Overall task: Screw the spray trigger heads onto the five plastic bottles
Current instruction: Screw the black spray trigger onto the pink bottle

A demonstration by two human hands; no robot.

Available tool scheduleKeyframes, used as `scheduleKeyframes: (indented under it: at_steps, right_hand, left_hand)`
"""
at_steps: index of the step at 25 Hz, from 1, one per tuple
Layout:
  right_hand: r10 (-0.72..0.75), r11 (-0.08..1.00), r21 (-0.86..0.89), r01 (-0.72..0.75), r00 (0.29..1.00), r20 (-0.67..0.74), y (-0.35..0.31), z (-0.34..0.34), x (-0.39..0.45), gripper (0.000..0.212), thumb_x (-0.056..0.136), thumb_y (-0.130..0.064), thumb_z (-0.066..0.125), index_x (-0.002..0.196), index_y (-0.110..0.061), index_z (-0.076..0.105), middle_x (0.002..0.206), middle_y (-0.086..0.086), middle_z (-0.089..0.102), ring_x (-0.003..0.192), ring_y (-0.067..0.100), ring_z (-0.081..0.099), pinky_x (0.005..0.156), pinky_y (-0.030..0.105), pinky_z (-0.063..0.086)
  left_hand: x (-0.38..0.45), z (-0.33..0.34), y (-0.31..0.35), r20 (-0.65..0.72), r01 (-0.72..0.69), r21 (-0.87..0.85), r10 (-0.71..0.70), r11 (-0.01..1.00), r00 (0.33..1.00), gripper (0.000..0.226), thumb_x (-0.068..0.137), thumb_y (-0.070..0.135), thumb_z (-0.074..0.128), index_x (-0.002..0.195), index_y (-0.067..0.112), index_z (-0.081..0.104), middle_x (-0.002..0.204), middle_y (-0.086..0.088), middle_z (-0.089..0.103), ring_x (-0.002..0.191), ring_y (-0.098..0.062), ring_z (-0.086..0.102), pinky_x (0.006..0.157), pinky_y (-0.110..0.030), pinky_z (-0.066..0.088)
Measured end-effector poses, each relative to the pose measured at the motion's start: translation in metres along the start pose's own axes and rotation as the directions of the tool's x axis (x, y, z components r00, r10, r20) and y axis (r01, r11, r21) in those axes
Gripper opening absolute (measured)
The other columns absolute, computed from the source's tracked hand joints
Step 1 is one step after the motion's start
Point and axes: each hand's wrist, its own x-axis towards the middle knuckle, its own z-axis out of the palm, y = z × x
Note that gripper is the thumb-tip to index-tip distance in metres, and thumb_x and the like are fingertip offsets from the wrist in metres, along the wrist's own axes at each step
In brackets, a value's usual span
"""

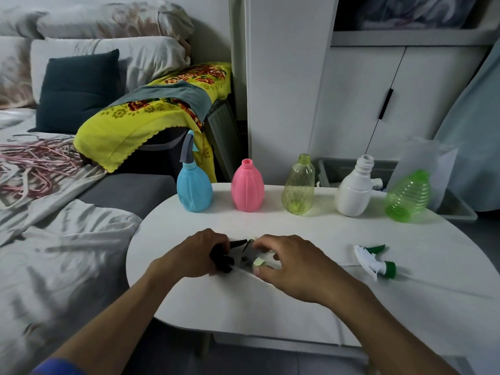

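Note:
Five bottles stand in a row at the back of the white table [297, 301]. The blue bottle [194, 189] carries a grey spray head [187, 148]. The pink bottle [247, 186], yellow-green clear bottle [298, 186], white bottle [354, 188] and ribbed green bottle [408, 197] have open necks. My left hand [193, 255] grips a black trigger head [221, 257] on the table. My right hand [292, 262] curls over a trigger head with a light green cap [259, 263]. A white and green trigger head [374, 259] lies loose to the right.
A bed with crumpled grey sheets [62, 239] adjoins the table's left side. A yellow floral cloth [151, 115] drapes over something behind the blue bottle. White cabinet doors [378, 104] and a grey bin [341, 169] stand behind the table.

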Motion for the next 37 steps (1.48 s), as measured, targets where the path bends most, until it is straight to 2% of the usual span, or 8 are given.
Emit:
scheduleKeyframes:
  at_steps: [4,7,11,15,18,23,29,37]
  right_hand:
    - [0.055,0.998,0.047,-0.051,0.994,-0.093,0.004,-0.008,0.0,0.032,0.087,-0.042,0.062,0.117,-0.03,0.063,0.111,-0.011,0.069,0.099,0.015,0.064,0.086,0.035,0.05]
    - [0.158,0.964,0.24,-0.116,0.974,-0.165,0.008,-0.012,0.003,0.035,0.086,-0.044,0.065,0.117,-0.027,0.064,0.102,-0.01,0.074,0.095,0.012,0.066,0.088,0.036,0.052]
    - [0.193,0.845,0.518,-0.133,0.979,-0.064,0.007,-0.01,0.005,0.03,0.086,-0.037,0.068,0.11,-0.019,0.069,0.089,-0.008,0.079,0.089,0.008,0.072,0.089,0.038,0.054]
    - [0.153,0.725,0.686,-0.07,0.986,-0.061,0.009,-0.007,0.007,0.025,0.082,-0.021,0.072,0.107,-0.017,0.071,0.092,-0.003,0.08,0.086,0.011,0.075,0.079,0.029,0.055]
    - [0.2,0.855,0.506,-0.113,0.973,-0.12,0.015,0.005,0.016,0.031,0.077,-0.024,0.073,0.107,-0.019,0.07,0.1,-0.002,0.076,0.094,0.018,0.071,0.086,0.039,0.055]
    - [0.135,0.986,-0.083,-0.146,0.983,-0.124,0.033,0.026,0.023,0.032,0.086,-0.032,0.062,0.116,-0.023,0.062,0.116,0.0,0.068,0.104,0.024,0.062,0.079,0.032,0.049]
    - [0.228,0.964,-0.071,-0.258,0.931,-0.285,0.068,0.021,0.039,0.033,0.09,-0.032,0.057,0.121,-0.024,0.059,0.121,-0.001,0.068,0.108,0.025,0.061,0.076,0.031,0.042]
    - [0.367,0.915,-0.113,-0.388,0.915,-0.17,0.073,0.038,0.067,0.033,0.087,-0.035,0.048,0.115,-0.021,0.057,0.116,0.004,0.067,0.11,0.032,0.057,0.088,0.042,0.041]
  left_hand:
    - [-0.004,-0.017,0.003,-0.043,-0.055,0.059,0.058,0.997,0.997,0.037,0.074,0.008,0.075,0.105,0.025,0.065,0.111,0.003,0.062,0.099,-0.017,0.058,0.086,-0.033,0.051]
    - [-0.012,-0.04,0.015,-0.168,-0.24,0.028,0.242,0.97,0.956,0.04,0.071,0.008,0.08,0.101,0.03,0.066,0.108,0.009,0.058,0.095,-0.007,0.057,0.081,-0.017,0.049]
    - [-0.019,-0.054,0.047,-0.336,-0.432,0.089,0.436,0.897,0.835,0.037,0.072,0.003,0.076,0.098,0.027,0.068,0.107,0.009,0.057,0.095,-0.006,0.053,0.076,-0.013,0.045]
    - [-0.015,-0.049,0.067,-0.363,-0.479,0.01,0.449,0.878,0.816,0.023,0.076,0.0,0.072,0.084,0.021,0.072,0.086,0.009,0.064,0.076,-0.004,0.06,0.061,-0.005,0.04]
    - [-0.006,-0.032,0.068,-0.389,-0.426,-0.046,0.377,0.903,0.84,0.018,0.076,0.002,0.072,0.088,0.016,0.072,0.086,0.006,0.068,0.077,-0.009,0.063,0.064,-0.014,0.047]
    - [-0.001,-0.013,0.037,-0.281,-0.214,-0.029,0.197,0.976,0.939,0.02,0.081,0.016,0.071,0.1,0.019,0.067,0.098,0.002,0.067,0.083,-0.013,0.062,0.076,-0.03,0.052]
    - [0.004,-0.008,0.03,-0.335,-0.173,-0.083,0.136,0.981,0.932,0.022,0.082,0.022,0.071,0.104,0.022,0.066,0.1,0.004,0.066,0.086,-0.013,0.062,0.077,-0.032,0.053]
    - [0.039,0.014,0.045,-0.363,0.028,-0.025,-0.035,0.999,0.931,0.046,0.088,0.044,0.059,0.128,0.021,0.053,0.12,-0.002,0.065,0.111,-0.026,0.057,0.093,-0.043,0.046]
